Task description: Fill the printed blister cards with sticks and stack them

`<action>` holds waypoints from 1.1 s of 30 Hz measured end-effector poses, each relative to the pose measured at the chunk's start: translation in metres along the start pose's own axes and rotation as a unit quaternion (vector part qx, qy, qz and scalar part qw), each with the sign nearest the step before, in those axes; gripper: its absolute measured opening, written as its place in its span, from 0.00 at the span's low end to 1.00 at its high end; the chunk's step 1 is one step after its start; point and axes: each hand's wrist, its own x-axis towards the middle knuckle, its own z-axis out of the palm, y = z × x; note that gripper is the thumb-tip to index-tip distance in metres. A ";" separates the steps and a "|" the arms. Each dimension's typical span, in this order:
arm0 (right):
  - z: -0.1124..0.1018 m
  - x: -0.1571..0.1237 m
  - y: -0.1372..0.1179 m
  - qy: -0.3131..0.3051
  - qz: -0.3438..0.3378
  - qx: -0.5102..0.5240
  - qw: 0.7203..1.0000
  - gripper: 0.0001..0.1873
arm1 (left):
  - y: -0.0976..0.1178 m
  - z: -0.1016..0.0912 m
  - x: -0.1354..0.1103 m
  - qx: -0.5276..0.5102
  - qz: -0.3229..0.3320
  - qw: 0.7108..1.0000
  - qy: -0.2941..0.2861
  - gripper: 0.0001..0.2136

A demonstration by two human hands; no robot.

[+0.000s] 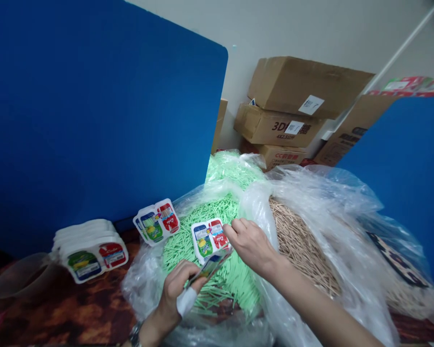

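My left hand [175, 289], with a white wrap on one digit, grips a printed twin-compartment pack [213, 266], tilted and seen nearly edge-on. Close to that pack's upper end is my right hand [251, 246], its fingers curled together; whatever they may hold is hidden. Beyond the hands, a second pack [204, 239] with green-blue and red "Cola" halves lies on a heap of thin green sticks [217, 210]. More of these packs [155, 224] rest overlapped at the heap's left edge. Clear plastic bagging [139, 279] surrounds the sticks.
Several packs are stacked [97, 258] at left beside a clear bowl [20, 282]. Brown sticks [300, 241] fill another plastic bag at right. Blue panels [104, 111] flank the workspace; cardboard boxes [304, 89] are piled behind.
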 end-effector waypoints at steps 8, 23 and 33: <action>0.002 -0.001 0.003 -0.002 -0.016 -0.012 1.000 0.10 | 0.000 0.000 0.001 0.005 0.002 1.000 0.008 0.05; 0.000 0.006 -0.010 -0.036 -0.045 0.044 0.997 0.10 | -0.004 0.000 -0.002 0.021 -0.017 0.999 -0.019 0.04; -0.034 -0.001 -0.019 -0.068 -0.067 0.436 0.895 0.39 | -0.005 0.001 0.000 -0.019 -0.058 0.998 -0.018 0.06</action>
